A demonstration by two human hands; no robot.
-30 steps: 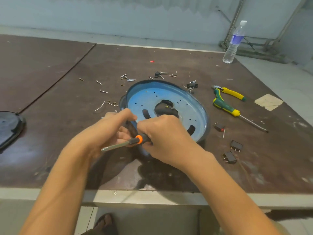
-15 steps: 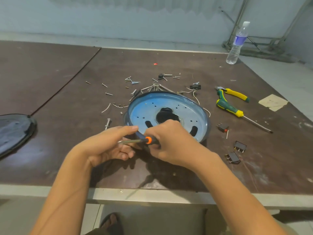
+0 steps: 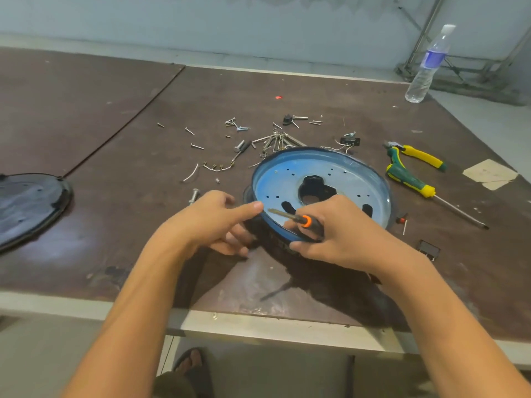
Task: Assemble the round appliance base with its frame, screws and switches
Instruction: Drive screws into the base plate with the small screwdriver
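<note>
Find the base (image 3: 321, 182) flat on the bench (image 3: 115, 225), near the front edge and right of middle, blue dished face up. Note the right hand (image 3: 347, 234) wrapped round a small screwdriver (image 3: 306, 221), shaft pointing left across the near rim. Note the left hand (image 3: 209, 222) at the rim's left side, thumb stretched toward the shaft tip, fingers curled below; cannot tell whether gripping the rim or merely lying beside it.

Judging by looks: thin pressed metal, stiff, fairly light, likely to slide or spin on the worn board under a driven screw. Best to pinch the raised rim close to the working spot, thumb inside and fingers outside, minding a possibly sharp edge.

Look for loose screws (image 3: 197, 146) behind the base toward the far edge, and for switches (image 3: 429, 249) off to its right, nearer the front edge.
</note>
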